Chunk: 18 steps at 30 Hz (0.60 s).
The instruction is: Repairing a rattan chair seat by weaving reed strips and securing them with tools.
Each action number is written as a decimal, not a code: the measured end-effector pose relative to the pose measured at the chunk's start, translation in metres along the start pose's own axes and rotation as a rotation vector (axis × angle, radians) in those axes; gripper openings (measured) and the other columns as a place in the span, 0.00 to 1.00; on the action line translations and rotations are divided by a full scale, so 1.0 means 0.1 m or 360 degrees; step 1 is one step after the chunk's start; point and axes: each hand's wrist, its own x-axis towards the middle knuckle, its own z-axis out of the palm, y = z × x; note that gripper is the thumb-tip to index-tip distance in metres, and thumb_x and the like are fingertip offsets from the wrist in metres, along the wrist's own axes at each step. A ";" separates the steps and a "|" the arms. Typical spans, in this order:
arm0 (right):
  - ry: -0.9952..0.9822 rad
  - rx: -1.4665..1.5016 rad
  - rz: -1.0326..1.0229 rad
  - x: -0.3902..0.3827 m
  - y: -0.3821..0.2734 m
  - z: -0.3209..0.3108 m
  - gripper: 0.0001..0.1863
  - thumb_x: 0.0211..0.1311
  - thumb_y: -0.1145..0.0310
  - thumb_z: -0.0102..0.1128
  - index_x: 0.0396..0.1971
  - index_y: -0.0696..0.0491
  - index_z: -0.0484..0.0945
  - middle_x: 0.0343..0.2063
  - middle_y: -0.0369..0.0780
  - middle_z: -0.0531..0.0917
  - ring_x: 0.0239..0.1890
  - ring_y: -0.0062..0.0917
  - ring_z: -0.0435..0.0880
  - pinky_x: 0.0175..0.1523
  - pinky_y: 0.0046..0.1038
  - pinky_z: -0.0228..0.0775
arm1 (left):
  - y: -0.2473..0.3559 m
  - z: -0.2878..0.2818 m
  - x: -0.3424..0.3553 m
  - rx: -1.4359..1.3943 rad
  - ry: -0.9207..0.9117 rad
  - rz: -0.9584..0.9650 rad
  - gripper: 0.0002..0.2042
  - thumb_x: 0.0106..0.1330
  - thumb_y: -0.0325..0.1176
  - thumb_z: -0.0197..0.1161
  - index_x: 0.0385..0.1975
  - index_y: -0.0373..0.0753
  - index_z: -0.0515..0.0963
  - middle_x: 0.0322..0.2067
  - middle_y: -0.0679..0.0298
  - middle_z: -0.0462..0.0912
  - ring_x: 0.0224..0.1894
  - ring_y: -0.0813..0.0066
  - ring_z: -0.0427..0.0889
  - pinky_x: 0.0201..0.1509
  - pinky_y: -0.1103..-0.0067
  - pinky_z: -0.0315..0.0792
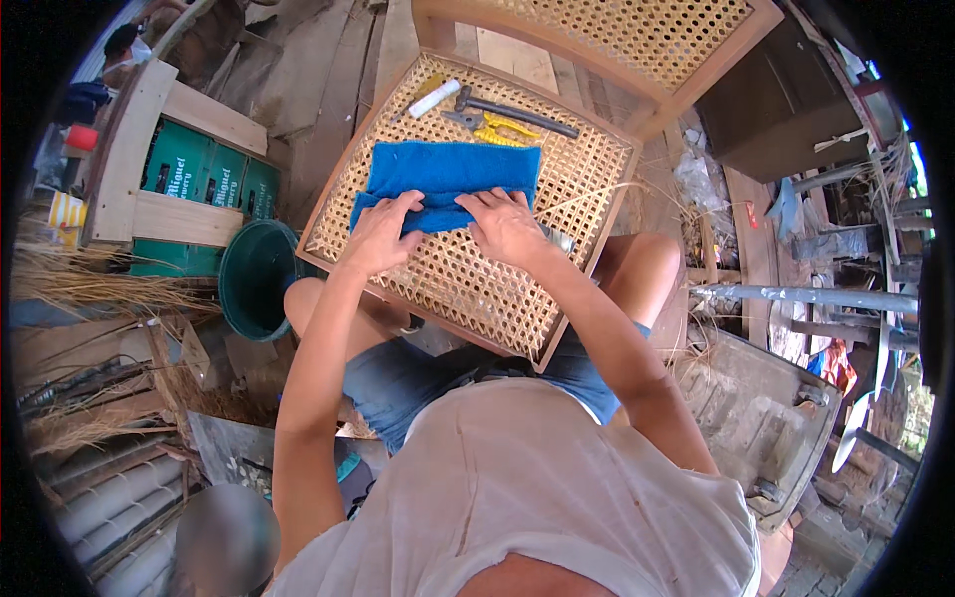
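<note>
A blue cloth [453, 167] lies across the cane seat [438, 284] of a wooden chair, its near edge folded over in a flap. My left hand [381, 231] holds that fold at its left part, thumb toward me and fingers bent over the cloth. On the right part of the same fold, my right hand [500, 227] grips with curled fingers. Beyond the cloth lie a hammer [517, 114], pliers with yellow handles [497, 129], a white tube [434, 99] and a thin yellow-handled tool [426, 88]. Partly hidden by my right wrist is a small metallic cylinder [559, 239].
The chair's cane backrest [637, 35] rises at the far side. To the left stand a green bucket [249, 289] and green crates [189, 174] behind wooden slats. A dark cabinet [786, 90] is at the far right; a grey plastic lid-like panel [756, 418] lies at the near right.
</note>
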 end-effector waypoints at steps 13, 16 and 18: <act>-0.0186 0.0319 0.0628 0.73 0.48 -0.26 0.22 0.70 0.59 0.53 0.59 0.54 0.76 0.49 0.54 0.85 0.54 0.48 0.84 0.64 0.44 0.71 | -0.10 -0.20 0.64 -0.0014 0.0851 -0.0576 0.30 0.65 0.48 0.67 0.64 0.40 0.73 0.58 0.50 0.80 0.61 0.48 0.76 0.66 0.60 0.68; 0.0222 -0.0061 0.0301 0.61 0.42 -0.36 0.29 0.64 0.53 0.64 0.63 0.49 0.74 0.60 0.46 0.79 0.64 0.44 0.75 0.66 0.47 0.67 | -0.26 -0.17 0.51 -0.0153 0.0806 -0.0911 0.36 0.60 0.51 0.69 0.66 0.38 0.71 0.64 0.46 0.74 0.66 0.46 0.71 0.69 0.58 0.65; 0.0106 -0.0156 0.0105 0.50 0.31 -0.42 0.31 0.64 0.52 0.64 0.65 0.46 0.74 0.63 0.44 0.76 0.66 0.42 0.72 0.68 0.49 0.64 | -0.42 -0.06 0.42 0.0044 0.0560 -0.0843 0.40 0.58 0.51 0.71 0.69 0.38 0.68 0.64 0.44 0.73 0.68 0.46 0.69 0.70 0.58 0.64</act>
